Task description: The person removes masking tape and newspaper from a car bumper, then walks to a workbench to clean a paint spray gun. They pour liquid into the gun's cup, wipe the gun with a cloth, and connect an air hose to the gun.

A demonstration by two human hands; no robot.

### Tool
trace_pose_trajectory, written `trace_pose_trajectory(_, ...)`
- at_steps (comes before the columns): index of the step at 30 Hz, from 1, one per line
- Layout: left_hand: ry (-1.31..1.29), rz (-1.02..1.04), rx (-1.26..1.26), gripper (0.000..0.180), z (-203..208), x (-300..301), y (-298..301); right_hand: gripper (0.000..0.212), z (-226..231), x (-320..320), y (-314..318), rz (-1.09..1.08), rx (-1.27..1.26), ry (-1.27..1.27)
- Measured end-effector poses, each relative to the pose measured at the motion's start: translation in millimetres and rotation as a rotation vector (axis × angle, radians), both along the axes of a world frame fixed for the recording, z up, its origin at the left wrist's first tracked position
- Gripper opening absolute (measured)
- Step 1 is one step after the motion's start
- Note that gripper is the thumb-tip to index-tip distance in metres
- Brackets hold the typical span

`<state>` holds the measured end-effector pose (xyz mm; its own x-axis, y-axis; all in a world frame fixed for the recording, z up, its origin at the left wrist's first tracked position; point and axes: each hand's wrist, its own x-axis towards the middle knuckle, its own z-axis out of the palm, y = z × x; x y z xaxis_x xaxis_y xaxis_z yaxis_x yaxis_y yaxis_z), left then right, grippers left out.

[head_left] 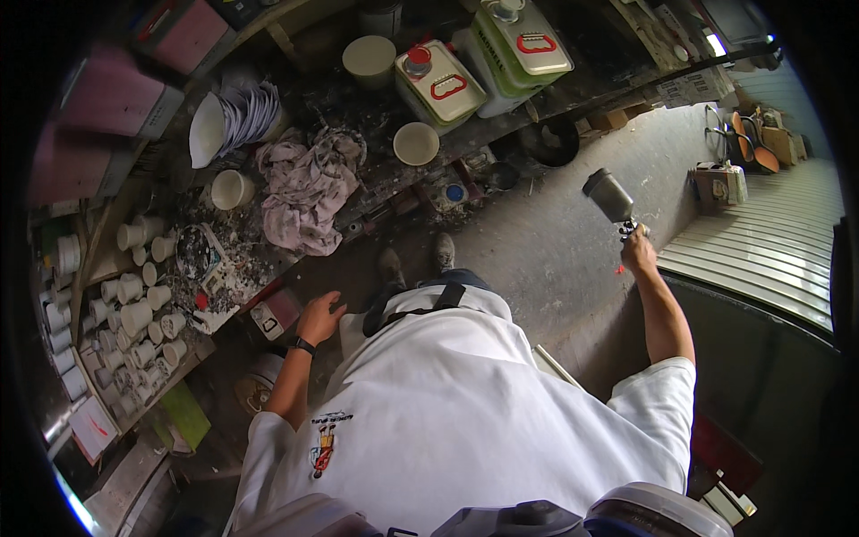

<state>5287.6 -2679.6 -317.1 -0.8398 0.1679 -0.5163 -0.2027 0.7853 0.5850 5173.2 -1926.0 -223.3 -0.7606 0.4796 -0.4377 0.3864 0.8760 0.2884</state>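
"Where's the spray gun?"

"I see it out to the right, over the floor; the right hand grasps it, fingers hiding its lower part from me."

"And the left hand?"

"Empty, fingers loose beside the white shirt. I can't tell whether they touch it."

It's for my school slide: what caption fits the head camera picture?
The right hand holds a spray gun, the left hand is empty, and cups and a rag sit on the workbench.
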Motion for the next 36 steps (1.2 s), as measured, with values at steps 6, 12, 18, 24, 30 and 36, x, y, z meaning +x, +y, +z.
trace_pose_trajectory(6,-0.029,-0.016,-0.006,0.042,2.1,-8.0,-3.3,0.044,-35.8,30.5,20.7,-0.165,-0.106,0.042)
trace_pose_trajectory(12,-0.024,-0.017,0.011,0.042,1.1,-16.8,-6.0,0.033,-77.3,73.4,46.6,-0.175,-0.151,0.046)
trace_pose_trajectory(18,-0.016,-0.113,-0.003,0.042,7.7,-34.5,-3.0,0.031,-96.7,98.2,45.1,-0.095,-0.118,0.084)
trace_pose_trajectory(24,0.001,-0.14,-0.015,0.043,10.8,-48.1,-3.7,0.03,-78.7,119.1,41.1,-0.085,-0.13,0.029)
trace_pose_trajectory(30,-0.052,-0.125,-0.009,0.043,11.0,-43.3,2.9,0.046,-41.4,115.4,28.8,-0.053,-0.148,-0.12)
trace_pose_trajectory(36,-0.039,-0.156,-0.014,0.043,6.3,-38.0,10.1,0.033,-68.1,133.2,31.6,-0.223,-0.259,0.242)
